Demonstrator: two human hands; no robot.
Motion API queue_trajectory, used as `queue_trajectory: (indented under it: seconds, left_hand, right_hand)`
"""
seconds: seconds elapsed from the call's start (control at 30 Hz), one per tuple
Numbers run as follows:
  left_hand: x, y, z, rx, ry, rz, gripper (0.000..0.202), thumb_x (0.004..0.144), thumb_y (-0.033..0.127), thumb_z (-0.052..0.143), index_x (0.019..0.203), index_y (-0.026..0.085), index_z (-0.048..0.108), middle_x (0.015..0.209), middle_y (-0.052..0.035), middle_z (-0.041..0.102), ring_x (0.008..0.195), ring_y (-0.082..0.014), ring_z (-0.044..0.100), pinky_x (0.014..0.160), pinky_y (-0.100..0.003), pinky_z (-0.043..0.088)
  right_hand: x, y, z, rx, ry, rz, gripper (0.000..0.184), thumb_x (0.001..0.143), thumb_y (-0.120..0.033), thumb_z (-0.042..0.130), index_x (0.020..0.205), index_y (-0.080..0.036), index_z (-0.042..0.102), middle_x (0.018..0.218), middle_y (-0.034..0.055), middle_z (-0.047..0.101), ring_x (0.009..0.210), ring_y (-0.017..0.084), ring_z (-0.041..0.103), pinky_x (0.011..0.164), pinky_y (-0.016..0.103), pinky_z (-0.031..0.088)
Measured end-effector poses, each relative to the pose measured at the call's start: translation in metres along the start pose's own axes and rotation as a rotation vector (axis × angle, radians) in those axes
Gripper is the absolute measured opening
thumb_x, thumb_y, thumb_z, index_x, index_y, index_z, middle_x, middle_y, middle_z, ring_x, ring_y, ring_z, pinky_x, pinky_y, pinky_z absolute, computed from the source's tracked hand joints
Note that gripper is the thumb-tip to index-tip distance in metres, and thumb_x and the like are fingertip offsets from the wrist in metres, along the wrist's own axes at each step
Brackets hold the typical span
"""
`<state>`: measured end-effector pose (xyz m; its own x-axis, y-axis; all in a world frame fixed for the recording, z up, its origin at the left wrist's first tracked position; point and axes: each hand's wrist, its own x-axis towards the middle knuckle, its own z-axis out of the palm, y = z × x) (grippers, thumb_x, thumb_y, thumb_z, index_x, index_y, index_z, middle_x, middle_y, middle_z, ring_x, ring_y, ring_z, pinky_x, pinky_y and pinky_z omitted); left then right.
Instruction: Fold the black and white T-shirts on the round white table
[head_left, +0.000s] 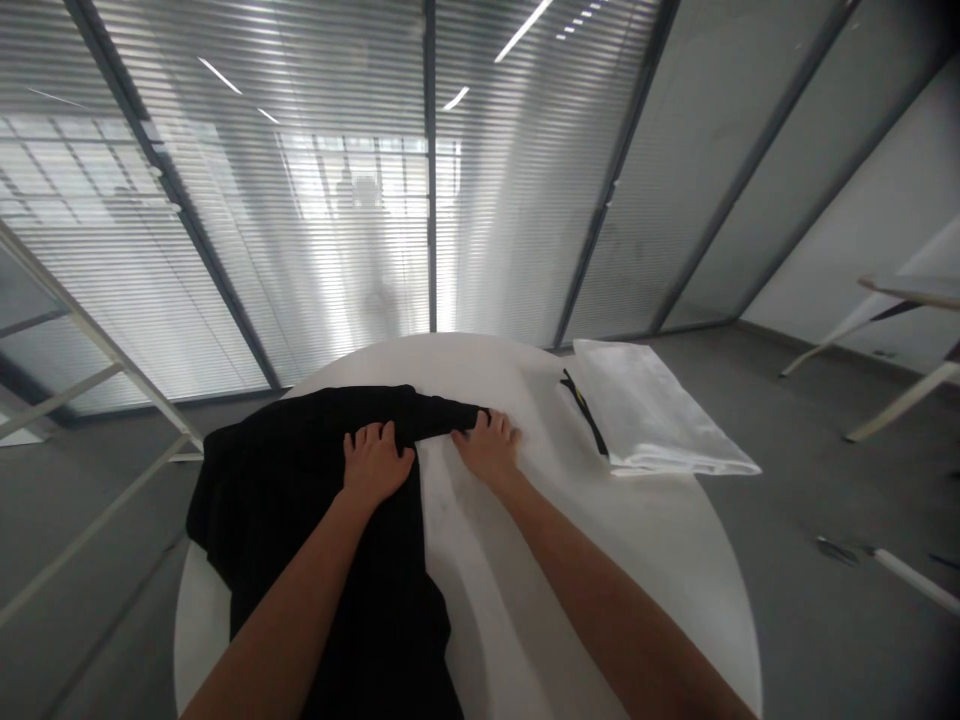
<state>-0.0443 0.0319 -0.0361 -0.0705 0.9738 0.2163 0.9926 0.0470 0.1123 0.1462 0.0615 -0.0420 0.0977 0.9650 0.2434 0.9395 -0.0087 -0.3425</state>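
Observation:
A black garment lies spread over the left half of a round white table, with a narrow part like a sleeve stretching right. My left hand rests palm down on the black cloth near the base of that narrow part, its fingers stretched out. At the narrow part's far end is my right hand, fingers apart, touching the cloth's tip and the tabletop beside it. The garment's left side and near end hang past the table's edge or leave the view.
A folded white translucent bag or sheet lies at the table's right, overhanging the edge. Next to it is a thin black strip with a yellow mark. A white metal frame stands at left, glass partitions with blinds behind, furniture at right.

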Motion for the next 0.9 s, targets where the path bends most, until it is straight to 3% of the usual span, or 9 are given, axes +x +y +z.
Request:
queue_trajectory:
  seconds: [0.1,0.2,0.33,0.4,0.47,0.57,0.63,0.8,0.9]
  left_hand:
    - [-0.008,0.014,-0.004,0.004,-0.013,0.028,0.064,0.083,0.042,0.045,0.138,0.009,0.046,0.134,-0.0206,0.052,0.128,-0.0357,0.041,0.11,-0.058,0.019]
    - [-0.015,0.027,-0.01,-0.012,-0.026,0.085,0.065,0.083,0.044,0.046,0.139,0.011,0.045,0.131,-0.0203,0.054,0.123,-0.0358,0.046,0.108,-0.058,0.02]
    - [-0.023,0.042,-0.02,-0.083,-0.045,0.126,0.069,0.084,0.051,0.046,0.142,0.014,0.042,0.126,-0.0192,0.058,0.117,-0.0354,0.052,0.105,-0.054,0.027]
    - [-0.027,0.05,-0.025,-0.14,-0.037,0.139,0.076,0.083,0.056,0.048,0.146,0.015,0.035,0.126,-0.0188,0.059,0.116,-0.0348,0.054,0.105,-0.052,0.029]
    - [-0.03,0.057,-0.029,-0.195,0.005,0.122,0.085,0.082,0.06,0.05,0.15,0.017,0.026,0.125,-0.0181,0.061,0.116,-0.0347,0.055,0.107,-0.055,0.025]
    - [-0.032,0.065,-0.032,-0.258,0.109,0.051,0.085,0.083,0.063,0.05,0.15,0.017,0.025,0.122,-0.0172,0.063,0.117,-0.0353,0.055,0.11,-0.063,0.016]
    - [-0.031,0.068,-0.035,-0.3,0.191,0.019,0.081,0.084,0.061,0.05,0.147,0.015,0.029,0.123,-0.018,0.062,0.118,-0.0355,0.055,0.109,-0.064,0.019]
    - [-0.027,0.064,-0.045,-0.514,0.417,0.035,0.081,0.087,0.045,0.054,0.151,0.014,0.016,0.141,-0.02,0.046,0.127,-0.0303,0.049,0.103,-0.046,0.042]
    - [-0.027,0.061,-0.047,-0.589,0.371,0.067,0.074,0.089,0.033,0.051,0.152,0.018,0.016,0.149,-0.0159,0.039,0.131,-0.0277,0.046,0.104,-0.041,0.043]
  right_hand:
    - [0.005,-0.001,0.006,0.045,-0.01,-0.035,0.042,0.088,-0.042,0.053,0.12,-0.015,0.057,0.128,0.0194,0.053,0.122,0.034,0.045,0.102,0.053,0.026]
    - [0.017,0.005,-0.006,0.184,-0.041,-0.069,0.026,0.088,-0.039,0.053,0.102,-0.02,0.062,0.117,0.0142,0.059,0.111,0.029,0.054,0.096,0.045,0.036]
    - [0.034,0.009,-0.036,0.69,-0.162,0.031,0.019,0.084,-0.039,0.053,0.088,-0.02,0.056,0.086,0.0051,0.065,0.083,0.02,0.063,0.076,0.034,0.048]
    - [0.037,0.006,-0.054,0.972,-0.244,0.13,0.016,0.081,-0.035,0.053,0.086,-0.02,0.053,0.073,0.0007,0.062,0.066,0.016,0.062,0.065,0.03,0.05]
    - [0.036,0.0,-0.072,1.119,-0.3,0.172,0.013,0.078,-0.031,0.053,0.083,-0.02,0.053,0.061,-0.0031,0.055,0.053,0.014,0.057,0.058,0.03,0.05]
    - [0.027,-0.01,-0.098,1.138,-0.324,0.072,0.011,0.074,-0.029,0.057,0.077,-0.019,0.056,0.055,-0.0044,0.051,0.049,0.012,0.052,0.055,0.027,0.048]
    - [0.022,-0.013,-0.113,1.09,-0.321,-0.064,0.012,0.073,-0.03,0.059,0.075,-0.018,0.058,0.059,-0.0027,0.055,0.054,0.012,0.053,0.054,0.024,0.044]
    - [0.014,-0.011,-0.134,0.826,-0.406,-0.36,0.019,0.076,-0.034,0.059,0.07,-0.016,0.062,0.063,-0.001,0.059,0.059,0.012,0.052,0.054,0.023,0.036]
    - [0.013,-0.006,-0.14,0.75,-0.509,-0.455,0.02,0.078,-0.036,0.059,0.074,-0.017,0.063,0.067,-0.0012,0.06,0.063,0.012,0.053,0.056,0.023,0.037]
